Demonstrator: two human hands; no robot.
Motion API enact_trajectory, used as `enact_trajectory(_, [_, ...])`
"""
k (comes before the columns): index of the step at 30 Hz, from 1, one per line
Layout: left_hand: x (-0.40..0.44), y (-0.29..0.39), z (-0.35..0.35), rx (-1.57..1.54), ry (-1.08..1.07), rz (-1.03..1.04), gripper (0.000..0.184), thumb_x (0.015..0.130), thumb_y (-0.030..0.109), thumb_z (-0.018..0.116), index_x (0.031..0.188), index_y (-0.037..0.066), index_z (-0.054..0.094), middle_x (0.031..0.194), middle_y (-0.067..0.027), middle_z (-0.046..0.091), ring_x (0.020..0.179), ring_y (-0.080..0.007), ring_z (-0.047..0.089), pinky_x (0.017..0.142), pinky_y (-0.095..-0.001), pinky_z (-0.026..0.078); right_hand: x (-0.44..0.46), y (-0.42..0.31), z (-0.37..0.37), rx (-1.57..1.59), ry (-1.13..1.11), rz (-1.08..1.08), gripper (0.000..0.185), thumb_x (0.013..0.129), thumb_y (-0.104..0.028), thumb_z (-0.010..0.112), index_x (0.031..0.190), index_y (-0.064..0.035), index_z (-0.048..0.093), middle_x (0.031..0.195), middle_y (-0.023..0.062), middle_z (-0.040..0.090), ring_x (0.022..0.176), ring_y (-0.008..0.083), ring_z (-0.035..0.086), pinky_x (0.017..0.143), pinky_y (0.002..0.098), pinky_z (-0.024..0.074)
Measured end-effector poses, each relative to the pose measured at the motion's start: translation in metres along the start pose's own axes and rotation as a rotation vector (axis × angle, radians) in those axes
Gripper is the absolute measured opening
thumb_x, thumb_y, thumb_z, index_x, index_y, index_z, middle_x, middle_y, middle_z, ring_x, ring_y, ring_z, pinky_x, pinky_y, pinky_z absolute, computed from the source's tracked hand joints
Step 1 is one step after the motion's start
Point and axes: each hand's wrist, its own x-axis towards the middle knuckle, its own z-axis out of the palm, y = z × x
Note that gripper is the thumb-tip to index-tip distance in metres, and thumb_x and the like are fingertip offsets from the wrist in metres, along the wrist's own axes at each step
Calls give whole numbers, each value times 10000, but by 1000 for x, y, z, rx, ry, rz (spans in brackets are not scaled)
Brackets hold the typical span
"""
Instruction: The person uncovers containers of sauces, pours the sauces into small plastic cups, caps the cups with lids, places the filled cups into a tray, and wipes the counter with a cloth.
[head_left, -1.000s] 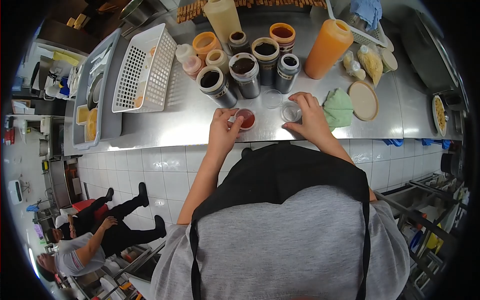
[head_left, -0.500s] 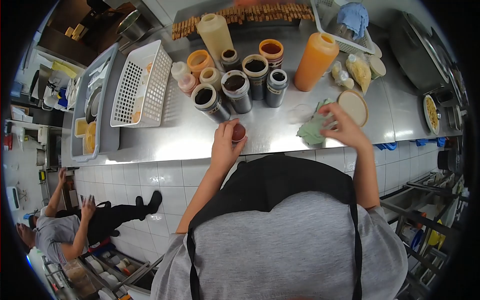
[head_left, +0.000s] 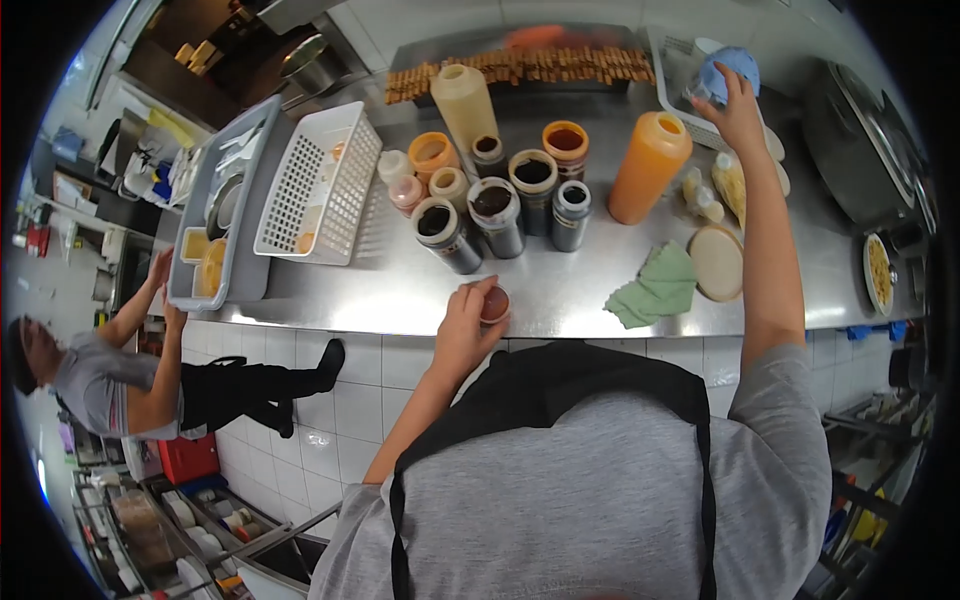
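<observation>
Sauce cup (head_left: 495,304) is sitting near the steel counter's front edge (head_left: 560,318).
Right hand (head_left: 738,112), fingers loosely spread, is hovering by a blue cloth (head_left: 740,59), contact unclear; left hand (head_left: 462,325) is clasping the cup, light, level steadying probably preventing spills.

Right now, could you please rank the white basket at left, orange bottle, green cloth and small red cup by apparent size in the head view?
1. White basket
2. Orange bottle and green cloth: too close to rank surely
3. Small red cup, in the left hand
</observation>
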Motion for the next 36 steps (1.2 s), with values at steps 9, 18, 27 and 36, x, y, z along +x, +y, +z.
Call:
enact_trajectory(9, [11,44,-65,-151,-20,88,590,654,61,756,1183,71,494,1028,-105,553,918,-252,555,790,-329,453,32,-41,15,282,-340,-264,447,748,-198,674,1143,-51,523,1145,156,507,1090,340,476,926,371,385])
enact_trajectory(18, [21,84,-112,-169,47,24,670,689,121,739,1289,98,442,1075,-94,538,984,-236,530,848,-327,437,71,-60,67,256,-527,-393,533,643,-54,696,1140,-61,503,1182,146,467,1100,346,472,933,392,390])
enact_trajectory(27, [17,79,-156,-39,279,-145,768,617,150,806,1285,81,433,1129,-94,555,1033,-218,552,898,-319,423,131,-180,27,595,-930,-570,374,740,-188,683,1050,-18,562,1027,133,546,989,276,540,880,350,430])
enact_trajectory(36, [102,-14,-255,-87,308,-87,824,652,170,799,1335,77,347,1191,-90,492,1079,-194,514,928,-321,419,131,-385,11,266,-787,-1056,362,734,-230,687,1020,-49,560,1013,121,568,990,293,540,818,396,446])
